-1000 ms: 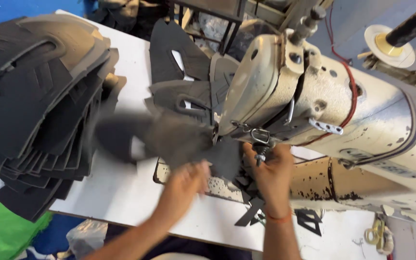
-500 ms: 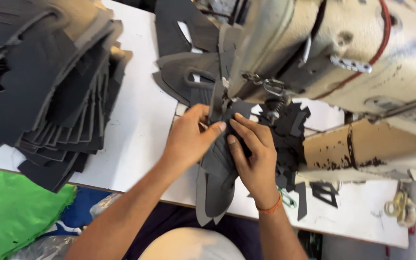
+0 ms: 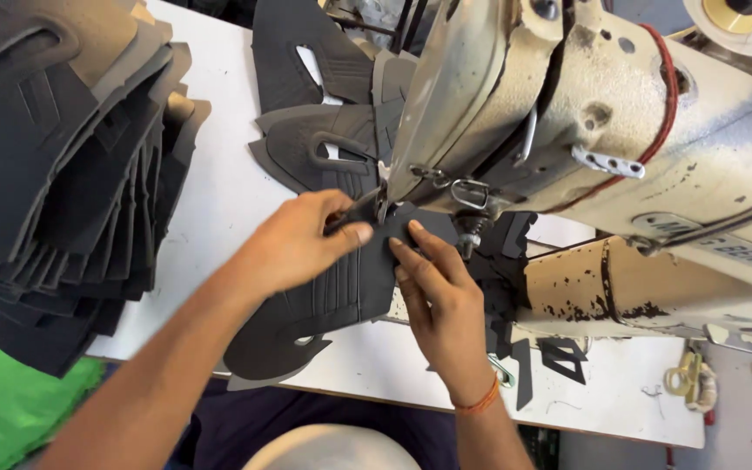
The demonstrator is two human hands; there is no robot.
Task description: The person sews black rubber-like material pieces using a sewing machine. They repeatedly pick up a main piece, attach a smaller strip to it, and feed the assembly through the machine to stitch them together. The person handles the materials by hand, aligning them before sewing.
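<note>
The left hand [image 3: 298,244] pinches the top edge of a dark shoe-upper piece [image 3: 324,300] between thumb and fingers, while the right hand [image 3: 441,300] lies flat with fingers extended, pressing the same piece down. The piece lies on the white table [image 3: 228,187], at 6 o'clock from the sewing machine head [image 3: 480,96]. A stack of dark cut pieces [image 3: 54,174] sits at 9 o'clock from the hands.
</note>
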